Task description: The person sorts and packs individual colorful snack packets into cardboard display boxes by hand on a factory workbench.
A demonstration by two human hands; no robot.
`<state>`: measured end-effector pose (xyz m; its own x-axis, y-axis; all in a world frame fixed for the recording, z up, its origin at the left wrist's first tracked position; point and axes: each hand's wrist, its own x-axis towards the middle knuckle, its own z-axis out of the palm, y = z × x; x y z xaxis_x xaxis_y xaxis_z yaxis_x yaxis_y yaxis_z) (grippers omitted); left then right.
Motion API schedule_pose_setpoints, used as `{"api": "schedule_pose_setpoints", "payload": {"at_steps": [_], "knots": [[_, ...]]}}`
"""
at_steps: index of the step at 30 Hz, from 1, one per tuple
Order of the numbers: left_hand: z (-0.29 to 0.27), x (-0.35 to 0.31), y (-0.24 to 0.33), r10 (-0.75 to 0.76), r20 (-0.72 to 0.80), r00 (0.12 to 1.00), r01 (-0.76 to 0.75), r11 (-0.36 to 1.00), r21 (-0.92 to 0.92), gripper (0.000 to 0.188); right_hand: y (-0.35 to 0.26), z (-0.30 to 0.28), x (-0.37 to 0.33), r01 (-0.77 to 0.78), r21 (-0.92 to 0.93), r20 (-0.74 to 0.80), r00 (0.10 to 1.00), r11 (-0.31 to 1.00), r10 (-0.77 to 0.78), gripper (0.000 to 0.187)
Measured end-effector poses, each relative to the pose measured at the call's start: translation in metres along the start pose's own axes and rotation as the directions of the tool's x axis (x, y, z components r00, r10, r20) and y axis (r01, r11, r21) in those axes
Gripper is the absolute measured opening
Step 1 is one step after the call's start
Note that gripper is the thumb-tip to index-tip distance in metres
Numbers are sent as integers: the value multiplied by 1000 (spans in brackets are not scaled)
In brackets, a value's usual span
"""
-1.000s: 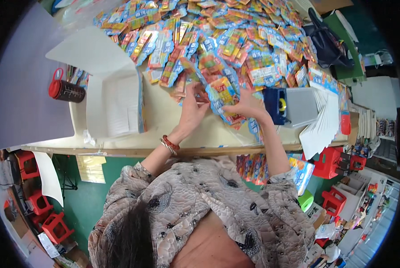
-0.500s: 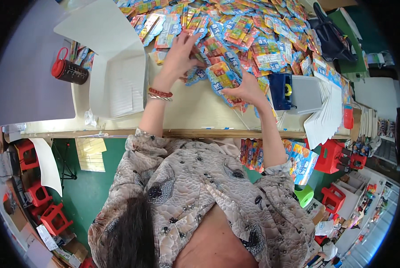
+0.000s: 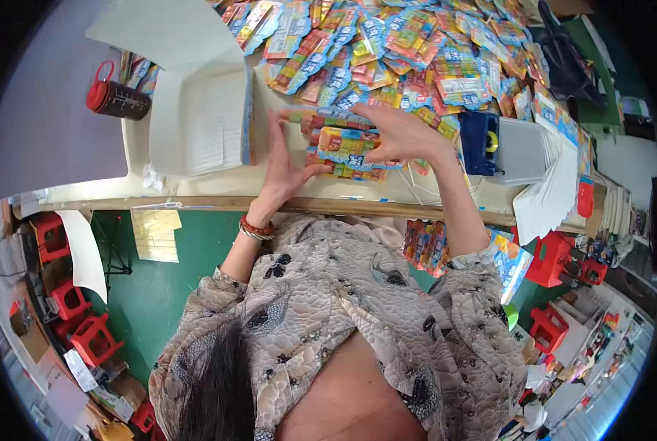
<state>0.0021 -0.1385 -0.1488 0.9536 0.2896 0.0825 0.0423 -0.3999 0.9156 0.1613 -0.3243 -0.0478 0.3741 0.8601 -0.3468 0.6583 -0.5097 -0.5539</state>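
Note:
A small stack of colourful flat packets with wavy blue edges (image 3: 347,145) is over the table near its front edge. My right hand (image 3: 409,137) is closed round the right end of this stack, thumb on the near side and fingers on the far side. At the stack's left end is my left hand (image 3: 283,175), its fingers stretched out and its thumb apart, close to the packets; whether it touches them I cannot tell. Just beyond both hands spreads a large heap of similar packets (image 3: 402,40).
Left of my left hand stands an open white box (image 3: 209,136), with a dark red-capped bottle (image 3: 119,101) beside it. To the right are a blue tape dispenser (image 3: 479,151), a grey tray (image 3: 523,151), fanned white sheets (image 3: 549,187) and a dark bag (image 3: 569,73).
My left hand has left the heap and come nearer to me, beside the stack's left end. The right hand has turned the packets, which now lie more level and lined up.

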Motion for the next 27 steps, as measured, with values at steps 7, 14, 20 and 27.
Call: {"api": "schedule_pose_setpoints", "payload": {"at_steps": [7, 14, 20, 27], "knots": [[3, -10, -1, 19, 111, 994, 16, 952, -305, 149, 2, 20, 6, 63, 186, -4, 998, 981, -63, 96], [14, -2, 15, -61, 83, 995, 87, 927, -364, 139, 1, 33, -18, 55, 210, -301, 953, 976, 11, 96], [1, 8, 11, -8, 121, 993, 53, 928, -368, 137, 19, 42, -28, 64, 355, -285, 958, 933, 43, 95], [3, -10, 11, -52, 231, 972, 120, 948, -294, 145, 7, 58, -32, 75, 444, -312, 947, 893, 76, 84]]}}
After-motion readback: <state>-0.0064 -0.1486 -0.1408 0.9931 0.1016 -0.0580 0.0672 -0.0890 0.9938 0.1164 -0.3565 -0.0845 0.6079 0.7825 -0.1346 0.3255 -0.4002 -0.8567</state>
